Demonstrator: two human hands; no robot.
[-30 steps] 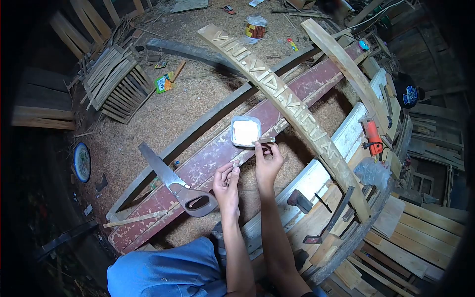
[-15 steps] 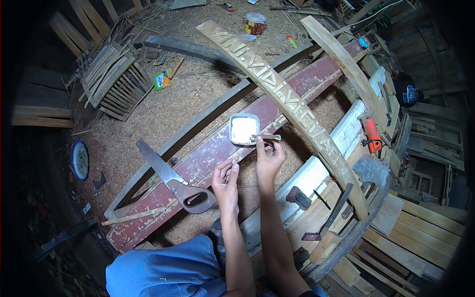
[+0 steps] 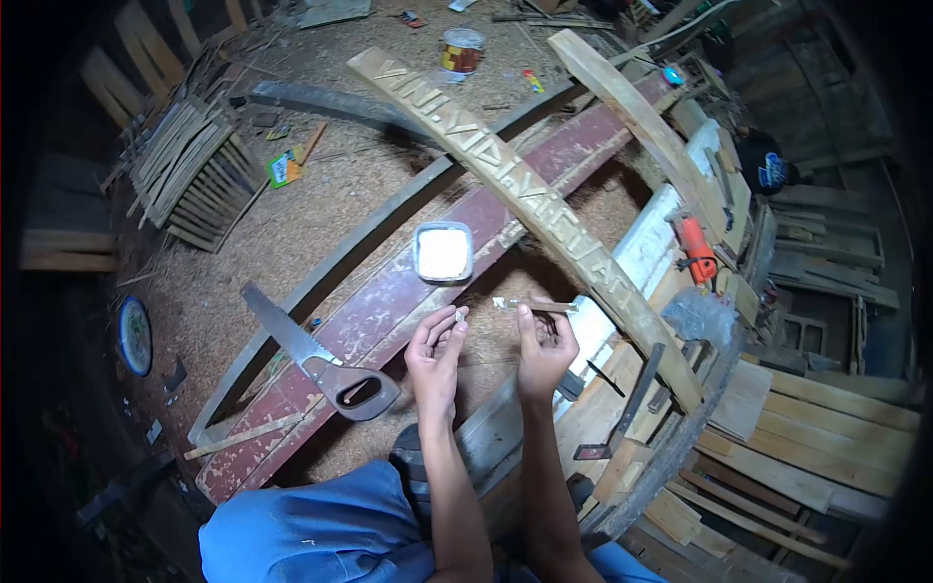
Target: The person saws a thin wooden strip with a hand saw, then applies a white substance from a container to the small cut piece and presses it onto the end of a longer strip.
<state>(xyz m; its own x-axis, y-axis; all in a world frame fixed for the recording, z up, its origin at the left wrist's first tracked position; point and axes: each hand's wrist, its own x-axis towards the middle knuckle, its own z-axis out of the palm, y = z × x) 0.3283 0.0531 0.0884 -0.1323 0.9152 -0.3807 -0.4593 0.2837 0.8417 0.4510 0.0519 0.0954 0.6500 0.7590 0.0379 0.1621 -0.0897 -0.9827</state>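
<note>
My left hand (image 3: pixel 434 352) pinches a small pale piece (image 3: pixel 461 315) between thumb and fingers. To its right, my right hand (image 3: pixel 544 352) grips a thin stick (image 3: pixel 547 306) whose left tip carries white paste. The stick's tip points toward the small piece, with a gap between them. A square tub of white paste (image 3: pixel 443 253) rests on the red plank (image 3: pixel 379 296) beyond my left hand. Left of my hands lies a handsaw (image 3: pixel 321 360) on the same plank. A long board with raised letters (image 3: pixel 525 189) crosses over the plank beyond my right hand.
A red power tool (image 3: pixel 695 251), a plastic bag (image 3: pixel 702 316) and a dark metal bar (image 3: pixel 634 403) lie at the right. A slatted wooden crate (image 3: pixel 194 175) and a round dish (image 3: pixel 135 335) are at the left. A paint can (image 3: pixel 462 52) stands on the shavings-covered floor.
My right hand has drawn the stick away from the tub, down and right, its tip now white with paste. My left hand keeps its pinch. The whole view has shifted slightly.
</note>
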